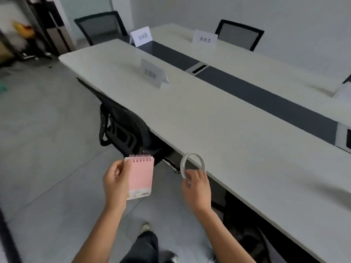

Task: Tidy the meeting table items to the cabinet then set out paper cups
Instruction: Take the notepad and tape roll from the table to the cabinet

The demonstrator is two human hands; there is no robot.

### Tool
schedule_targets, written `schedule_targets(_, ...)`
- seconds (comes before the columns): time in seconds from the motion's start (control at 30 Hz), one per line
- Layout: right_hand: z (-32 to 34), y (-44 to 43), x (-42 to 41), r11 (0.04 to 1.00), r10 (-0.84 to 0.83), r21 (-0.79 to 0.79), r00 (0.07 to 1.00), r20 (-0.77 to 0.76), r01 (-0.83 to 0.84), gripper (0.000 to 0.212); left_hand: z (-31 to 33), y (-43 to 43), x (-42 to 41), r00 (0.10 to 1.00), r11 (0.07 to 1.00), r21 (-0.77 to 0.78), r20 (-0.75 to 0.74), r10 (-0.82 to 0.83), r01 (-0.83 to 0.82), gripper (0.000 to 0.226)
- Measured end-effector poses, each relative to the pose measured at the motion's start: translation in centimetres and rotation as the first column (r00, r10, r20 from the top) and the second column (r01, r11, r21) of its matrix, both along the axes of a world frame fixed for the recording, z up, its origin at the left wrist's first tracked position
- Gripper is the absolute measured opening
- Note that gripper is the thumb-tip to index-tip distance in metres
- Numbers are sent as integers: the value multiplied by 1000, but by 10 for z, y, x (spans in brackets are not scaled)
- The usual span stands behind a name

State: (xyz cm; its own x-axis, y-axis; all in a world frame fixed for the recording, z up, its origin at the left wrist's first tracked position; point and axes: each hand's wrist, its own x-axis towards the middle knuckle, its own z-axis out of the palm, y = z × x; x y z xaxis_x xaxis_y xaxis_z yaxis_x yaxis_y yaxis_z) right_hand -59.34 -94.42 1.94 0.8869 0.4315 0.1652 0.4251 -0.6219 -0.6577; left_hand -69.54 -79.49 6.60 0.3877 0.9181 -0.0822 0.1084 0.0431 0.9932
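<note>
My left hand [115, 184] holds a small pink spiral notepad [140, 177] upright by its left edge, over the floor beside the table. A thin white ring, like a roll of tape [183, 164], is pinched at its lower side by my right hand [197, 188], just off the near edge of the long white meeting table [218, 126]. Three name cards stand on the table: one near the middle [153, 74], two at the far end [141, 36] [204, 39].
A black office chair [123, 128] is tucked under the table just ahead of my hands. Two more chairs [100, 27] [239, 34] stand at the far end. A dark shelf unit [47, 25] is at the far left. Grey tiled floor spreads to the left.
</note>
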Motion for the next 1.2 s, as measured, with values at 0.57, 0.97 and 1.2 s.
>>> schedule_targets(0.57,3,219,-222,915,400,27,913,80,-403,13,6,170,-284,923,927,108,-106,371,-360,3)
schedule_targets(0.97,-11,345,-324,761,638,-130,769,-28,-636,18,-36,265,-412,844,847,-77,-175,507,-525,7)
schedule_targets(1.2,-24,480,-346,677,702,-140,691,-169,-722,21,-42,379,-426,780,789,-64,-212,588,-612,8)
